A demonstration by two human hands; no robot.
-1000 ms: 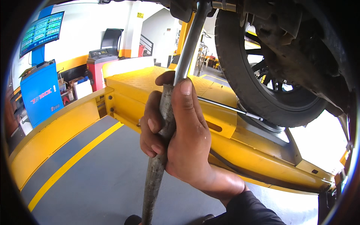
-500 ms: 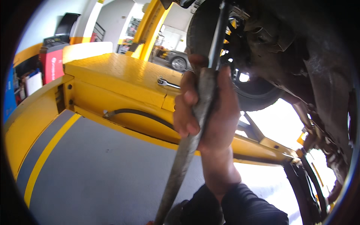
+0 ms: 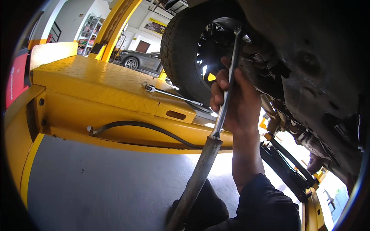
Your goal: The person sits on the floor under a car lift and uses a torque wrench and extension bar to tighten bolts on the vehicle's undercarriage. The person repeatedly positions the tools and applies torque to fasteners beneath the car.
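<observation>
My right hand (image 3: pixel 241 109) is raised below the vehicle, its fingers and thumb closed round the shaft of a long chrome wrench (image 3: pixel 221 122). The upper end of the wrench reaches up beside the wheel, among dark underbody parts; whether it sits on a fastener I cannot tell. Over its lower end fits a dull grey metal pipe (image 3: pixel 198 177), slanting down to the lower edge. My left hand is out of view. A tyre (image 3: pixel 181 50) with a black rim hangs just left of the wrench. A chrome ratchet (image 3: pixel 169 92) lies on the yellow lift platform (image 3: pixel 88 81).
The vehicle's dark underbody (image 3: pixel 308 65) spans the upper right. Along the platform's side bends a black hose (image 3: pixel 142 124). A yellow post (image 3: pixel 117 29) rises behind it. Farther back stand a grey car (image 3: pixel 140 59) and shelves (image 3: pixel 89 32). Black lift arms (image 3: pixel 285 169) are at lower right.
My right hand has shifted from the grey pipe up to the chrome shaft. More of the wrench shows above and below the hand. The view has turned to the right.
</observation>
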